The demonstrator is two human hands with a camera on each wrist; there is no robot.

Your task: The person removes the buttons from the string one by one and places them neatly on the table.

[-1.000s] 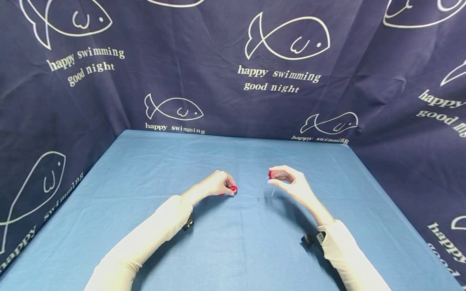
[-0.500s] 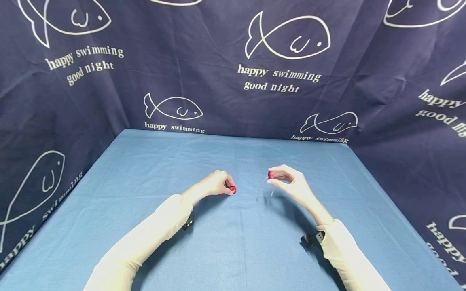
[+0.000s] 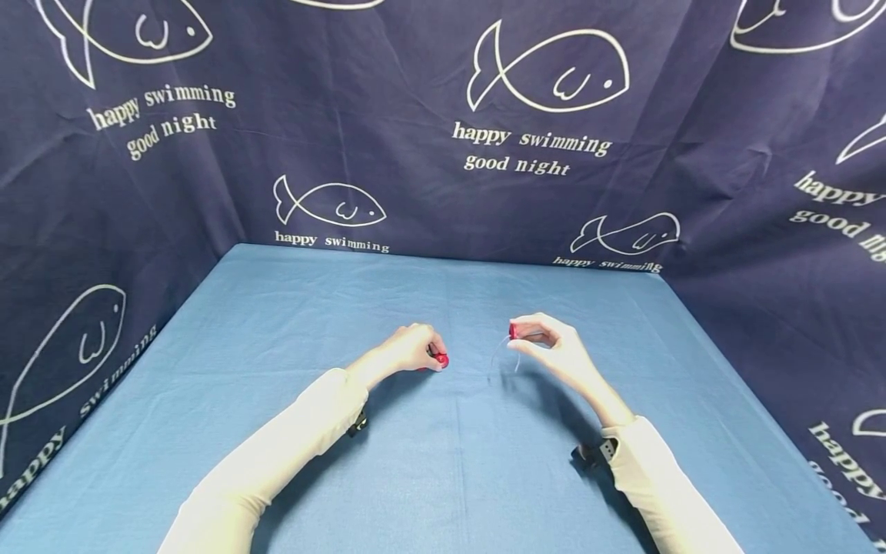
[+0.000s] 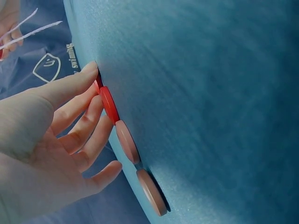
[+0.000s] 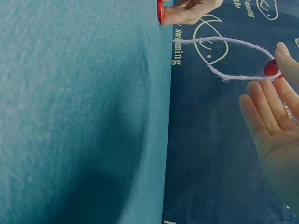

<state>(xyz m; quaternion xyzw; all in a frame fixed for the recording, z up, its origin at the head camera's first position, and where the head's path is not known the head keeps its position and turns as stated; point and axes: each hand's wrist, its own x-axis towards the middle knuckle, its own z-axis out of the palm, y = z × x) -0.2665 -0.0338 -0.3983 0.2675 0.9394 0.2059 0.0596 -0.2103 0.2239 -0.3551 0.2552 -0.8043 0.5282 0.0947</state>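
My left hand rests on the blue cloth and pinches a red button. In the left wrist view its fingertips touch that red button, which lies in a row with two pink buttons on the cloth. My right hand hovers a little above the table and pinches another red button. A loop of white thread hangs from it. The right wrist view shows the same button at my fingertips, with the thread looping towards the table.
The blue tablecloth covers the whole table. Dark blue curtains printed with white fish close in the back and both sides. Both forearms wear white sleeves.
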